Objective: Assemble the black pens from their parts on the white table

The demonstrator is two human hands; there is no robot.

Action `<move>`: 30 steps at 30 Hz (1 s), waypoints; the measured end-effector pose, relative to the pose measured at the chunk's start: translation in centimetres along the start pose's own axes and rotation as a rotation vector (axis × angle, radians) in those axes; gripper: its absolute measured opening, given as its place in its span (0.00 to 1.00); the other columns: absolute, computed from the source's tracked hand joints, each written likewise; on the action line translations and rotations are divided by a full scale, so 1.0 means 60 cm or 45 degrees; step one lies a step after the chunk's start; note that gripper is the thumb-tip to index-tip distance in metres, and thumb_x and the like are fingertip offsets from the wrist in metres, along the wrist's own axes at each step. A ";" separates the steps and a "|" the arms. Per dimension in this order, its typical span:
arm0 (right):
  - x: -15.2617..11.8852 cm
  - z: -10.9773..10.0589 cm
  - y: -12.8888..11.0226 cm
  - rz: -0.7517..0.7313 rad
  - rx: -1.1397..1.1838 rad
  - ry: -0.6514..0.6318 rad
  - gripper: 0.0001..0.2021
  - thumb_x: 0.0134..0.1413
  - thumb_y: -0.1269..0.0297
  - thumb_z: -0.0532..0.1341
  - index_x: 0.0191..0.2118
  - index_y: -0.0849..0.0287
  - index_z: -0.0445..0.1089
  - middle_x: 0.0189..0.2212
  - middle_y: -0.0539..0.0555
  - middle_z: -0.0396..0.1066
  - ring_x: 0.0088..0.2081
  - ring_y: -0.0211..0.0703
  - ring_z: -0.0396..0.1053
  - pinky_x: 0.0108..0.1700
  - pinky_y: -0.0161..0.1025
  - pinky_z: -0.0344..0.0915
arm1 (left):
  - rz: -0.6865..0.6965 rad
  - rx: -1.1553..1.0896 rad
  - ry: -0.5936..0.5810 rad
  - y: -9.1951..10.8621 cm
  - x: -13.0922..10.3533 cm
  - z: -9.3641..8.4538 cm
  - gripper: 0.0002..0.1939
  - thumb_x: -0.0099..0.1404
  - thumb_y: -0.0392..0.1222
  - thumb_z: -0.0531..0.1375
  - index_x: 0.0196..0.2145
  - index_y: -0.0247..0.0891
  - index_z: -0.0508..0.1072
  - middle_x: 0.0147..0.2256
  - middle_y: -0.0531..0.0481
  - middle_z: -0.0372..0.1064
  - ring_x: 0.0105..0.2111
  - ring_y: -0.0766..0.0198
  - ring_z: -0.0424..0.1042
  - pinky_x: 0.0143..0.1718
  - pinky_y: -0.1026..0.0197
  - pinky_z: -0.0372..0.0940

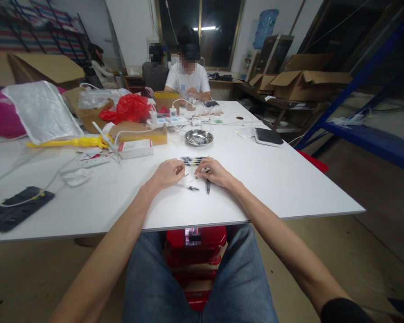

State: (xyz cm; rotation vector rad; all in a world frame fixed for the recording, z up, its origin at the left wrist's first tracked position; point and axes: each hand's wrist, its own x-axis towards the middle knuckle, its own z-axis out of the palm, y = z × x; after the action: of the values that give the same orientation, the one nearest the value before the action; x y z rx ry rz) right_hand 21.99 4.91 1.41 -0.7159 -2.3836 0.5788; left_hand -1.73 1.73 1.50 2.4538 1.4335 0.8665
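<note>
Both hands rest on the white table (272, 179) a little back from its near edge, with bare tabletop open to the right. The left hand (168, 172) is curled, fingertips pinched on something too small to make out. The right hand (213, 172) grips a dark pen (208, 185), long axis near-to-far, tip toward the near edge. A thin refill (188, 186) lies left-to-right between them. Pens (192, 159) lie just beyond, then a steel bowl (198, 137).
</note>
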 end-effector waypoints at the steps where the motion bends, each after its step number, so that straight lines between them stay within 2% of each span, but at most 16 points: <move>1: 0.000 0.002 -0.001 0.001 -0.009 -0.010 0.03 0.57 0.71 0.68 0.36 0.57 0.79 0.35 0.53 0.72 0.42 0.46 0.66 0.50 0.45 0.59 | 0.001 -0.009 -0.007 -0.001 0.000 0.001 0.06 0.58 0.34 0.54 0.28 0.39 0.71 0.27 0.52 0.69 0.27 0.64 0.66 0.32 0.60 0.59; 4: 0.002 0.008 -0.004 0.009 -0.038 -0.025 0.03 0.58 0.67 0.68 0.38 0.57 0.79 0.36 0.54 0.71 0.42 0.46 0.65 0.50 0.45 0.59 | 0.014 -0.008 -0.014 -0.002 -0.001 0.002 0.11 0.53 0.29 0.52 0.29 0.40 0.71 0.29 0.51 0.70 0.28 0.63 0.67 0.32 0.59 0.60; 8: 0.005 0.016 -0.003 -0.003 -0.058 -0.036 0.05 0.54 0.66 0.71 0.37 0.57 0.80 0.38 0.55 0.70 0.44 0.48 0.63 0.49 0.45 0.60 | 0.070 0.023 -0.061 0.009 -0.001 0.007 0.11 0.52 0.27 0.51 0.27 0.41 0.68 0.28 0.51 0.69 0.30 0.61 0.67 0.34 0.58 0.61; 13: 0.003 0.019 0.012 -0.013 -0.076 -0.046 0.04 0.54 0.66 0.71 0.36 0.56 0.80 0.38 0.55 0.68 0.43 0.48 0.62 0.48 0.45 0.60 | 0.269 0.056 -0.132 0.043 -0.002 0.015 0.10 0.61 0.29 0.50 0.27 0.41 0.66 0.29 0.49 0.69 0.32 0.59 0.68 0.39 0.56 0.63; 15: 0.001 0.018 0.015 -0.015 -0.079 -0.041 0.04 0.55 0.65 0.70 0.37 0.56 0.80 0.38 0.55 0.69 0.43 0.48 0.62 0.48 0.45 0.59 | 0.335 0.054 -0.185 0.055 -0.004 0.012 0.08 0.62 0.31 0.52 0.27 0.41 0.64 0.29 0.49 0.69 0.32 0.60 0.68 0.39 0.57 0.64; 18: 0.000 0.015 0.015 -0.001 -0.085 -0.040 0.04 0.56 0.64 0.70 0.37 0.56 0.80 0.38 0.55 0.68 0.43 0.48 0.62 0.47 0.44 0.59 | 0.346 0.073 -0.233 0.064 -0.007 -0.001 0.07 0.65 0.36 0.56 0.28 0.41 0.65 0.29 0.51 0.70 0.32 0.60 0.69 0.38 0.57 0.63; 21: -0.001 0.009 0.017 0.030 -0.105 -0.048 0.04 0.55 0.64 0.71 0.37 0.55 0.80 0.38 0.55 0.68 0.43 0.48 0.62 0.47 0.44 0.58 | 0.288 0.173 -0.224 0.062 -0.011 -0.020 0.10 0.68 0.48 0.59 0.32 0.41 0.69 0.32 0.50 0.72 0.33 0.59 0.70 0.37 0.56 0.63; 24: -0.003 0.000 0.019 0.081 -0.145 -0.046 0.04 0.54 0.67 0.72 0.36 0.55 0.79 0.39 0.55 0.68 0.44 0.49 0.62 0.48 0.45 0.58 | 0.313 0.255 -0.264 0.051 -0.022 -0.035 0.15 0.68 0.56 0.61 0.36 0.41 0.73 0.35 0.48 0.73 0.37 0.56 0.72 0.39 0.55 0.64; 28: -0.003 -0.009 0.018 0.167 -0.177 -0.038 0.04 0.52 0.70 0.72 0.34 0.57 0.78 0.39 0.56 0.68 0.43 0.49 0.62 0.47 0.45 0.58 | 0.350 0.373 -0.256 0.029 -0.060 -0.037 0.17 0.70 0.55 0.58 0.49 0.43 0.73 0.42 0.44 0.72 0.41 0.55 0.72 0.42 0.54 0.65; 30: -0.003 -0.011 0.015 0.186 -0.182 -0.047 0.04 0.52 0.70 0.72 0.34 0.57 0.78 0.39 0.55 0.69 0.43 0.49 0.62 0.46 0.45 0.58 | 0.367 0.470 -0.212 0.020 -0.083 -0.033 0.17 0.72 0.55 0.55 0.50 0.43 0.73 0.42 0.44 0.72 0.40 0.55 0.71 0.40 0.54 0.65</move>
State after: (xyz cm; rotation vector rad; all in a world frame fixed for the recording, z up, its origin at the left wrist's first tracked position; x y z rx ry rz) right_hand 22.82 5.62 1.34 -0.9559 -2.4390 0.4881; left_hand -3.79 -3.37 1.63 2.9785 1.2981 0.4549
